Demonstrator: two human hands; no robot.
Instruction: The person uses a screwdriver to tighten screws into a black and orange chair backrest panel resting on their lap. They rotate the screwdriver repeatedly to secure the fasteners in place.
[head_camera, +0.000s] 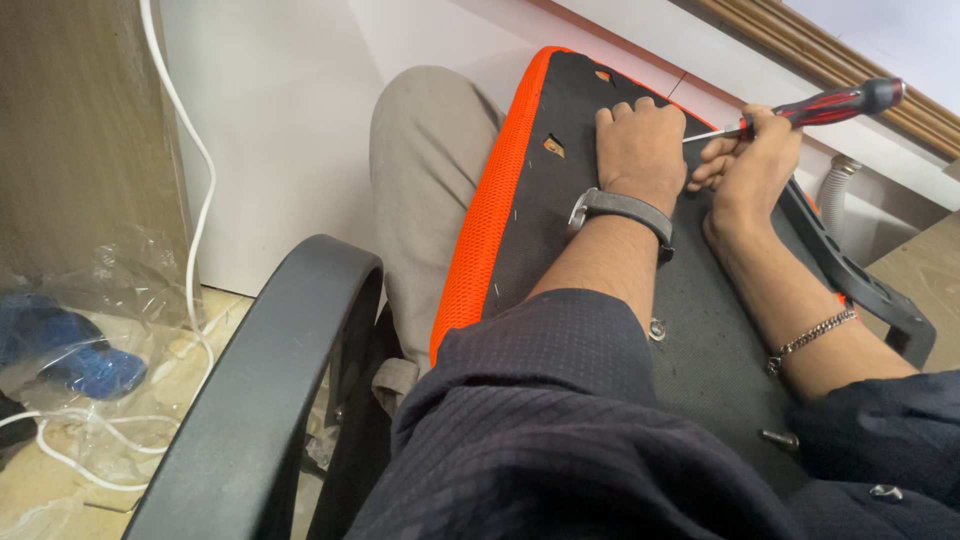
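Seat panel (560, 200) on lap; left hand (640, 150) upon it; right hand (750, 165), with screwdriver (820, 105), just right; armrest (270, 390) left.

Light: bright, even, diffuse | Shadows: soft, faint | Glare: mild sheen on black armrest (270, 370), plastic wrap (90, 300) | Focus: sharp centre; near sleeve (520, 440) slightly soft | Distortion: wide-angle stretch at edges

The one camera sits on my head, looking steeply down over my arms. It is close to my hands (690, 150) and the upturned seat (590, 250) across my lap.
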